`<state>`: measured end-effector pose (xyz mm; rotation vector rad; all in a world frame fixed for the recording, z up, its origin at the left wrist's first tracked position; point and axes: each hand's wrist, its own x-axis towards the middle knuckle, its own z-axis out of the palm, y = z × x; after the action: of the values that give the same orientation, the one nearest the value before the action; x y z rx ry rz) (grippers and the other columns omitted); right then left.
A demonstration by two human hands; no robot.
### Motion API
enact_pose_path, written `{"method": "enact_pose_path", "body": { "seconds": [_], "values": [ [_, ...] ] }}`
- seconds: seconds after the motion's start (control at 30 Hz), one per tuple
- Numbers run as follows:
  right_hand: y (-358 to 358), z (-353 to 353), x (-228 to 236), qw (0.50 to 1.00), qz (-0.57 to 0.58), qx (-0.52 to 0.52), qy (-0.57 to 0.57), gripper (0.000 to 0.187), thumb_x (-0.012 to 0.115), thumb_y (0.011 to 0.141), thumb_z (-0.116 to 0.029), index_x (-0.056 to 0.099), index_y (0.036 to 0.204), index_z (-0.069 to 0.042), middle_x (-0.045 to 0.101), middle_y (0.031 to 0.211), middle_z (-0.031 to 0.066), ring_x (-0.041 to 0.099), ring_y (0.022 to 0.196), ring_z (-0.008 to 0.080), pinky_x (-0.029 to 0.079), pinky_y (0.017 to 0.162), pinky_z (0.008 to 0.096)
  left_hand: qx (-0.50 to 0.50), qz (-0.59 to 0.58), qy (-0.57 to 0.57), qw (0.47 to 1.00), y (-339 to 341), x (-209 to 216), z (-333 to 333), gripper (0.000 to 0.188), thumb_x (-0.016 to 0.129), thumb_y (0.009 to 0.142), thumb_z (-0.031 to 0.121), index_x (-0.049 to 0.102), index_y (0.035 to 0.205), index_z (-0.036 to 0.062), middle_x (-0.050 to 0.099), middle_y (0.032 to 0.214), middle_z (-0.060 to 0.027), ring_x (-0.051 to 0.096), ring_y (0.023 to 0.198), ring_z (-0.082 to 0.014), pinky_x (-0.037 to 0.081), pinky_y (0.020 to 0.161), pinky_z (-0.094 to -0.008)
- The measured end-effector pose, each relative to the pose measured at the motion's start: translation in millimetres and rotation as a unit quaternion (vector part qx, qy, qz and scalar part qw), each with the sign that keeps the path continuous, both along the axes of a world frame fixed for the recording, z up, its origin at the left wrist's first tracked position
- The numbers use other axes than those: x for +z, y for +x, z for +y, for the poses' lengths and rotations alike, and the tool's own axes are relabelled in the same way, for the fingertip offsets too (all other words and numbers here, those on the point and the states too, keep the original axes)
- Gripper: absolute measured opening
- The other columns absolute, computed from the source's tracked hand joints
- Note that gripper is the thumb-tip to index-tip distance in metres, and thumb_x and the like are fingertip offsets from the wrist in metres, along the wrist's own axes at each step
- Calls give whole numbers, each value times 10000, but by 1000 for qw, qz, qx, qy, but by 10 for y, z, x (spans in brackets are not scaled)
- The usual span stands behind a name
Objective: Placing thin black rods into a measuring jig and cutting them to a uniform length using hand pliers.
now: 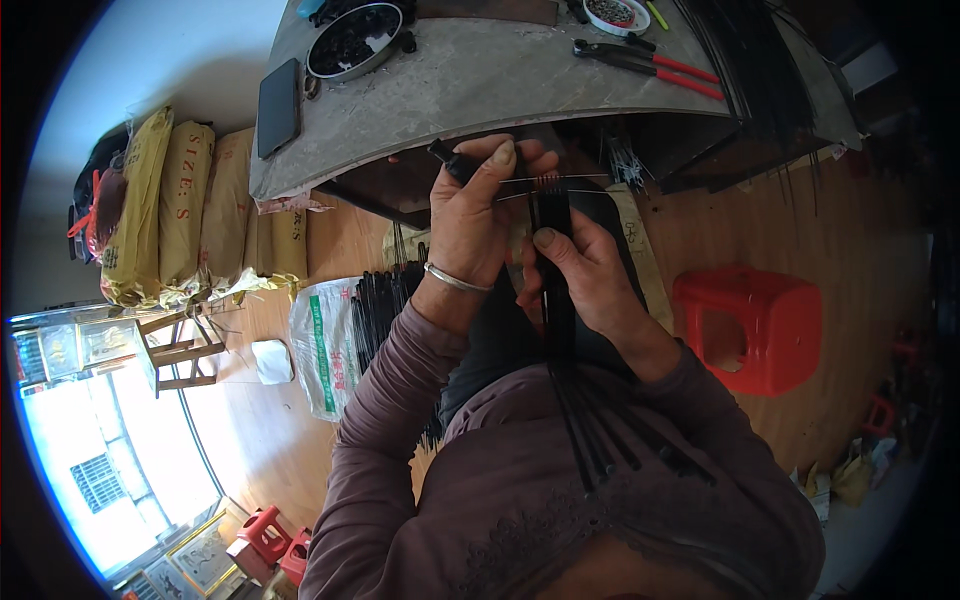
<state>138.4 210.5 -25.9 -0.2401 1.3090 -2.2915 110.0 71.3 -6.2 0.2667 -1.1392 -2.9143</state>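
Observation:
My left hand (478,205), with a silver bangle at its wrist, is closed just in front of the table edge. A small black part (450,160) sticks out beside its thumb, and its thumb and fingertips pinch something dark. My right hand (592,265) is closed round a bundle of long black strips (556,225), thumb on top. The strips run down over my lap and fan out against my shirt. Two thin pale wires (590,177) cross the top of the bundle between the hands. How they join the strips is too small to make out.
On the grey table (440,75) are red-handled pliers (655,68), a round dish of black pieces (355,42), a white dish of small metal bits (615,14), a phone (280,108) and long black rods (750,60). A red stool (770,330) stands right; sacks (185,205) lean left.

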Motion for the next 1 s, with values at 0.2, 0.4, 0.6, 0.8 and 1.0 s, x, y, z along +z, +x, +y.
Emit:
{"method": "enact_pose_path", "body": {
  "seconds": [0.2, 0.4, 0.6, 0.8, 1.0],
  "values": [
    [-2, -3, -21, 1000, -5, -10, 6, 203, 510, 976, -203, 510, 1051, -14, 566, 791, 57, 583, 635, 129, 573, 568, 306, -3, 9, -16, 1000, 23, -6, 22, 181, 562, 929, 85, 568, 1096, 15, 635, 1067, -163, 632, 1026, -321, 535, 867, -439],
    [-13, 7, -35, 999, -7, -17, 31, 197, 515, 974, -193, 505, 1052, -12, 572, 796, 57, 586, 630, 127, 545, 551, 280, 16, -2, -12, 1000, 52, 65, 61, 145, 585, 919, 81, 580, 1053, 25, 648, 995, -139, 657, 943, -264, 570, 777, -383],
    [-6, -2, 61, 999, 27, -23, 39, 173, 528, 965, -156, 505, 1054, -10, 589, 823, 63, 587, 634, 117, 516, 589, 261, 15, -19, -22, 999, 53, 89, -9, 157, 575, 917, 76, 581, 1065, 24, 656, 984, -149, 664, 901, -265, 571, 749, -375],
    [-31, 2, 4, 999, 32, 5, 28, 153, 525, 961, -137, 525, 1050, -13, 588, 832, 54, 583, 644, 111, 518, 587, 258, -32, -29, -35, 998, 53, 36, -103, 234, 539, 944, 141, 566, 1126, -3, 659, 1032, -161, 649, 942, -256, 549, 751, -348],
    [-27, 41, 22, 999, -3, -33, 18, 143, 533, 952, -116, 539, 1055, -17, 579, 826, 38, 571, 636, 95, 512, 574, 251, -22, -84, -169, 982, 158, 10, -239, 327, 550, 950, 183, 548, 1204, -24, 667, 971, -110, 626, 812, -151, 501, 661, -281]
  ]
}}
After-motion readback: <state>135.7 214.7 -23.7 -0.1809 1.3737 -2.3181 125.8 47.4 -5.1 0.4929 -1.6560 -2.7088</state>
